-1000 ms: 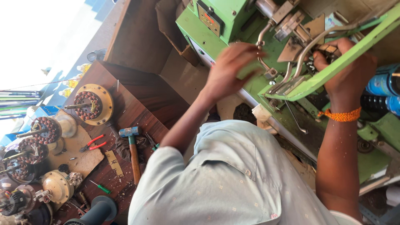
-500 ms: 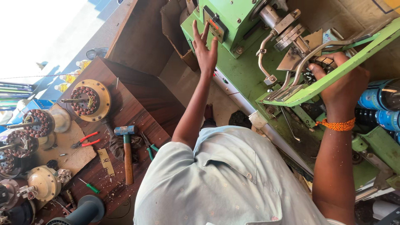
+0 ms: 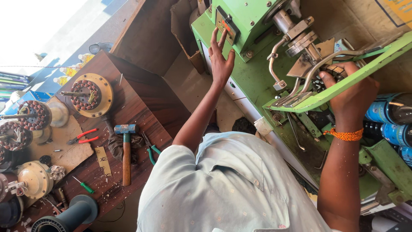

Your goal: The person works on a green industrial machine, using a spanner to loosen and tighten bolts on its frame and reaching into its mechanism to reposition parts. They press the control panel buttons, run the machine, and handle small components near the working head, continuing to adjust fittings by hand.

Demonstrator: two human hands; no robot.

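Note:
My left hand (image 3: 221, 58) reaches up with fingers spread, and its fingertips touch the small switch panel (image 3: 226, 26) on the green machine (image 3: 251, 73). My right hand (image 3: 352, 92), with an orange thread band at the wrist, is closed around a dark wound part (image 3: 318, 83) in the machine. A slanted green bar (image 3: 343, 83) crosses in front of its fingers. Bent metal levers (image 3: 300, 81) lie just left of that hand.
A wooden bench (image 3: 141, 99) at the left carries a hammer (image 3: 125, 150), red pliers (image 3: 83, 137), green pliers (image 3: 151, 151), a green screwdriver (image 3: 83, 185) and several wound motor stators (image 3: 88, 94). A cardboard box (image 3: 186, 34) stands beside the machine. Blue bottles (image 3: 392, 116) lie at the right.
My left hand left the metal levers and moved up and left to the switch panel, fingers spreading. My right hand stayed gripped at the green bar.

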